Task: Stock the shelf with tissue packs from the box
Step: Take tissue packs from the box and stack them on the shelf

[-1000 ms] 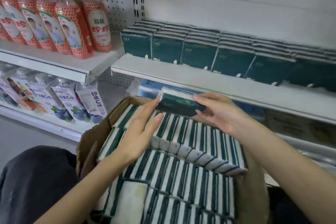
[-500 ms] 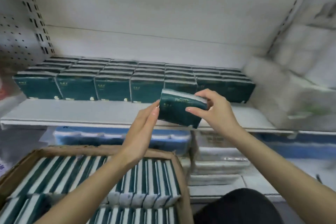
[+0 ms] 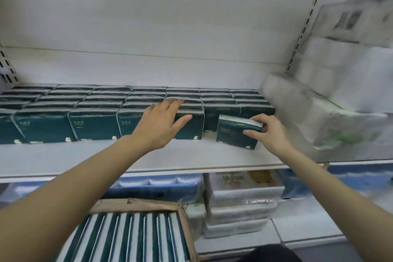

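Lowered from mid-air onto the shelf (image 3: 191,155), tilted, at the right end of the near row: tissue pack (image 3: 236,132), pinched by right hand (image 3: 270,134) alone. Off it now, left hand (image 3: 158,127), fingers straight, laid on stocked packs (image 3: 93,123). Box (image 3: 136,205) near, left.

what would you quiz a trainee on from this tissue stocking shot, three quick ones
1. True or false: the right hand grips a dark green tissue pack over the shelf.
2. The left hand is: A) gripping a bottle; B) open at the front row of shelved packs; C) curled into a fist.
3. What fills the cardboard box below the shelf?
Key: 1 true; 2 B; 3 more tissue packs, standing on edge.
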`<control>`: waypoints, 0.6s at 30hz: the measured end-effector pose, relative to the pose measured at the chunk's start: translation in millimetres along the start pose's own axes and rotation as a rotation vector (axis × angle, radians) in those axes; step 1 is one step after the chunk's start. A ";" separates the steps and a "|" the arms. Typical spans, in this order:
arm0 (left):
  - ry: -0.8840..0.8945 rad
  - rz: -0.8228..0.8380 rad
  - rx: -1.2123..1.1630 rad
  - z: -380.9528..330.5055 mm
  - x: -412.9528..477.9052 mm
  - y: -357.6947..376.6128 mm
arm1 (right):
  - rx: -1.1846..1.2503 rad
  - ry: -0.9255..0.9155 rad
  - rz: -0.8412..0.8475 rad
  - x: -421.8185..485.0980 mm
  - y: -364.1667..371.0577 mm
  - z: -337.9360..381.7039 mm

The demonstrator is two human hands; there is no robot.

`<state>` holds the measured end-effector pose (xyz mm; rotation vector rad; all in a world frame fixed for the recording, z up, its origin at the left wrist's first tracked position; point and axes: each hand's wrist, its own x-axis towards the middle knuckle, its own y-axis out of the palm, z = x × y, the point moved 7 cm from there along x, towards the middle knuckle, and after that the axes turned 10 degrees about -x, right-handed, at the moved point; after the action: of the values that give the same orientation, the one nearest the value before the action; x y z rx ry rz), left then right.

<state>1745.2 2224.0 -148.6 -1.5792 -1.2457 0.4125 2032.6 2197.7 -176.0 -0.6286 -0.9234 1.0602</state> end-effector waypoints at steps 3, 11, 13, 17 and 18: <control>0.033 0.067 0.152 1.3 6.6 8.7 | 0.001 0.045 -0.045 6.9 15.1 5.7; 0.056 0.199 0.299 8.2 6.9 34.3 | -0.078 0.041 -0.142 9.3 41.1 26.1; 0.066 0.205 0.302 9.3 7.8 34.8 | -0.093 0.041 -0.173 10.0 45.0 27.2; 0.079 0.215 0.306 9.9 9.8 36.0 | -0.063 0.047 -0.224 9.6 47.1 26.8; 0.078 0.217 0.309 10.0 10.2 36.2 | -0.073 0.042 -0.228 8.2 47.3 27.6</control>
<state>1759.9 2240.5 -180.6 -1.4515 -0.9044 0.6431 1988.8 2223.4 -197.9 -0.5877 -0.9757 0.8101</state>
